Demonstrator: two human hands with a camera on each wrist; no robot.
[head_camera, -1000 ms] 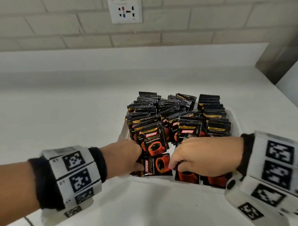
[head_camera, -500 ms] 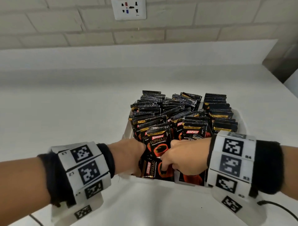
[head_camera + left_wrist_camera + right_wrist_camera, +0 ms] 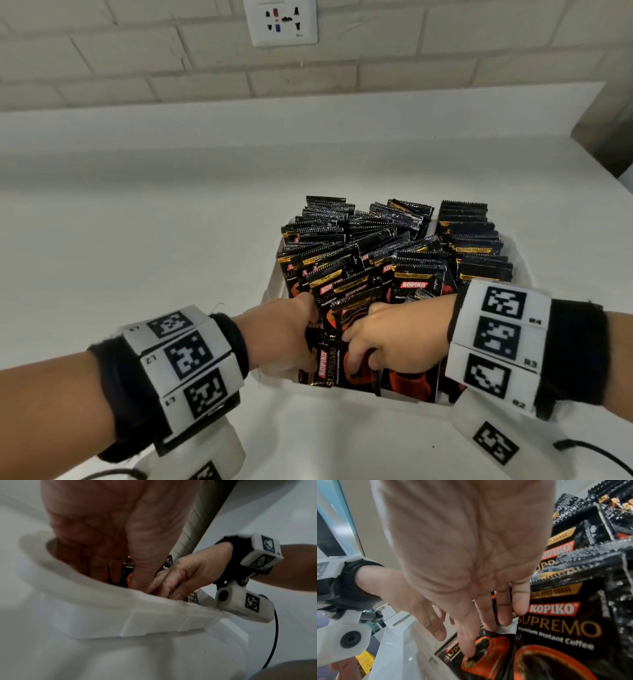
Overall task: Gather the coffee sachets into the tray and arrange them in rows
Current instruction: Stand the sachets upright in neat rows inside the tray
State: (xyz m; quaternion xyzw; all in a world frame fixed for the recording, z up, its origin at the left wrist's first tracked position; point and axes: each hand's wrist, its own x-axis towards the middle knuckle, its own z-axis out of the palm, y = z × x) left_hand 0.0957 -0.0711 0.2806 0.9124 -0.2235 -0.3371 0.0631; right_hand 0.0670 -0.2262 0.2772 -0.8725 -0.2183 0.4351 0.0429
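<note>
A white tray [image 3: 270,291] on the counter holds rows of upright black Kopiko coffee sachets [image 3: 418,284]. At the tray's near left corner my left hand [image 3: 308,339] reaches in. In the left wrist view its thumb and fingers [image 3: 109,555] go down on either side of a few upright sachets [image 3: 126,569]. My right hand [image 3: 356,356] sits beside it, its fairly straight fingertips [image 3: 469,651] pressing a sachet [image 3: 488,654] that lies flat at the front. An upright sachet [image 3: 565,622] stands just right of those fingers. The left fingertips are hidden among the packs.
The white counter [image 3: 137,222] spreads around the tray, with a raised ledge and a brick wall with a socket [image 3: 284,24] behind. The tray's near rim [image 3: 102,601] lies right under my wrists. A black cable [image 3: 596,452] trails from my right wrist.
My right hand has slid left along the tray's front onto the flat sachet, close against the left hand. The left hand has stayed at the near left corner.
</note>
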